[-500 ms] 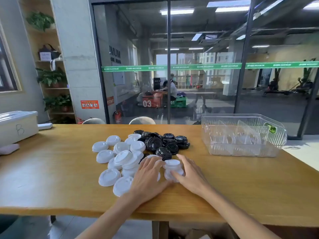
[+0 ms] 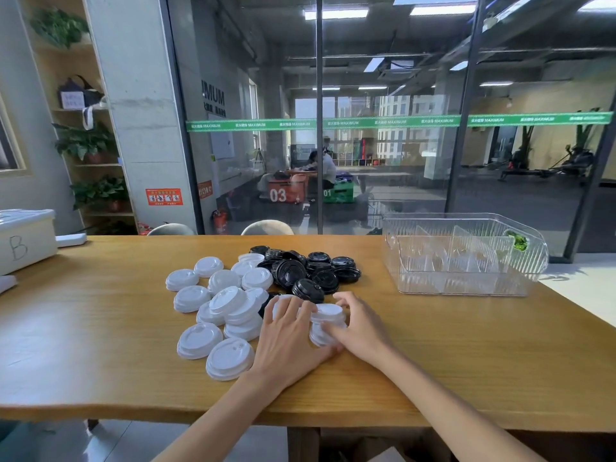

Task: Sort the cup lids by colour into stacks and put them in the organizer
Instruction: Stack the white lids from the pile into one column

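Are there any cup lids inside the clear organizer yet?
No, the clear organizer shows only its bare dividers, while the white lids and black lids all lie on the wooden table.

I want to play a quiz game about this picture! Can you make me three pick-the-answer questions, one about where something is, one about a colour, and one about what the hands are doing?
1. Where is the clear organizer?
A far right on the table
B on the floor
C on the shelf

2. What colour are the lids nearest the organizer?
A red
B black
C green

3. What do the hands hold?
A nothing
B a black lid
C a white stack

A: it stands at the table's right end.
B: black lids lie nearest.
C: left hand and right hand clasp the white stack.
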Demonstrator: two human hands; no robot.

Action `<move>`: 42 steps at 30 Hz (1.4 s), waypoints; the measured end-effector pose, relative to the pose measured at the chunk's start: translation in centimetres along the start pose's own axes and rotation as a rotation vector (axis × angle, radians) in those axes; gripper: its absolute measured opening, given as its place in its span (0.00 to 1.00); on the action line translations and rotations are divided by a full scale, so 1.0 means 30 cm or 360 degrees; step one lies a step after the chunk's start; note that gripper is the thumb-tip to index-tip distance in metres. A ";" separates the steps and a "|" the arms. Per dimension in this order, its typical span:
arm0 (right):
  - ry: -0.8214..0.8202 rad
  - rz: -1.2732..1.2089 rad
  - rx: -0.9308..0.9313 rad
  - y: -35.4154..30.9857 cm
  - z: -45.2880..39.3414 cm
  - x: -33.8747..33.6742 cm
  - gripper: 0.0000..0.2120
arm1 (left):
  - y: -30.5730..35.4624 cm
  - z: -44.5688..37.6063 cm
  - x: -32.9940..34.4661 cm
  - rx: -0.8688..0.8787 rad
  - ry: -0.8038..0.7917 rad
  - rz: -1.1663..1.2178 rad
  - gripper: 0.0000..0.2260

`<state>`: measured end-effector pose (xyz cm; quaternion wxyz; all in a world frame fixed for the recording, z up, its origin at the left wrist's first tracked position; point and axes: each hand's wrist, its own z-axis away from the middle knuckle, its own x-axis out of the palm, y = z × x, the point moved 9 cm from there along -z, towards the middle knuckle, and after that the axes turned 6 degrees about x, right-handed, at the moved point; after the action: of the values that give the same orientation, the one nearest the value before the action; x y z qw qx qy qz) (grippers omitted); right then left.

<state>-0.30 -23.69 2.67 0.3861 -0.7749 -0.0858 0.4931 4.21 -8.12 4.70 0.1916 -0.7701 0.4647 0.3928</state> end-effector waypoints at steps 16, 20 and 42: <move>0.0068 -0.0193 0.0024 0.046 0.027 -0.028 0.38 | -0.035 -0.031 0.064 -0.0059 -0.0187 0.0293 0.37; 0.0110 -0.0153 -0.0037 0.023 0.041 -0.026 0.35 | -0.048 -0.037 0.069 -0.0076 -0.0234 0.0383 0.35; 0.0082 -0.0010 -0.0273 -0.020 0.091 -0.034 0.19 | -0.037 0.001 0.070 0.0345 -0.0294 0.0153 0.28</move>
<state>-2.93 -22.39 3.21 0.3219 -0.8172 -0.1201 0.4626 5.70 -8.74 2.97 0.2966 -0.6823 0.5212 0.4181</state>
